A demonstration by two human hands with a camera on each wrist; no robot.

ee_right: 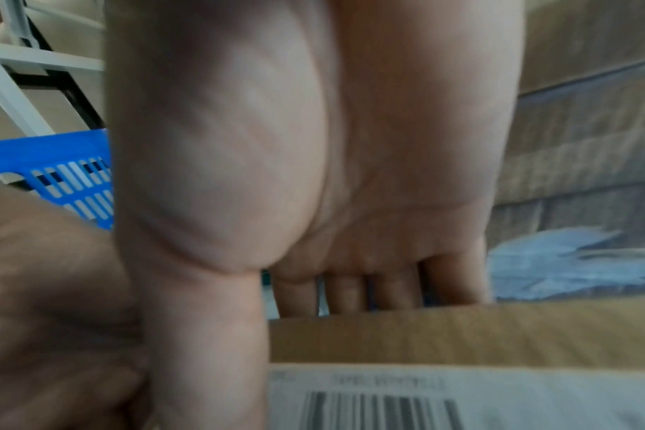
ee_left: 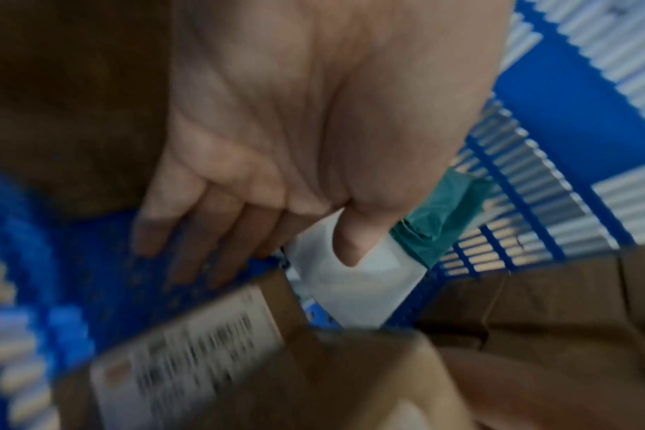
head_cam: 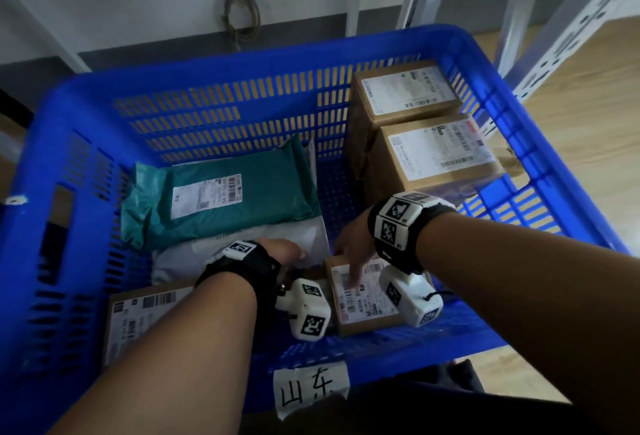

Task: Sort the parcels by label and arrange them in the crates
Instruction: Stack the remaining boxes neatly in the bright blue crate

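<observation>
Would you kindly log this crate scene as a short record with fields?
container: blue crate, handwritten tag on near rim
right hand: grips small box, thumb on its label
left hand: thumb on white mailer
far right: two stacked-looking brown boxes
centre: green mailer atop white mailer
near left: flat carton

crate (head_cam: 450,40) holds all — two boxes (head_cam: 415,129) far right, mailers (head_cam: 225,199) left, small box (head_cam: 367,299) near centre.

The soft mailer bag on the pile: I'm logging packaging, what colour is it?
Teal green mailer bag, with a white label; the head view shows it best.
</observation>
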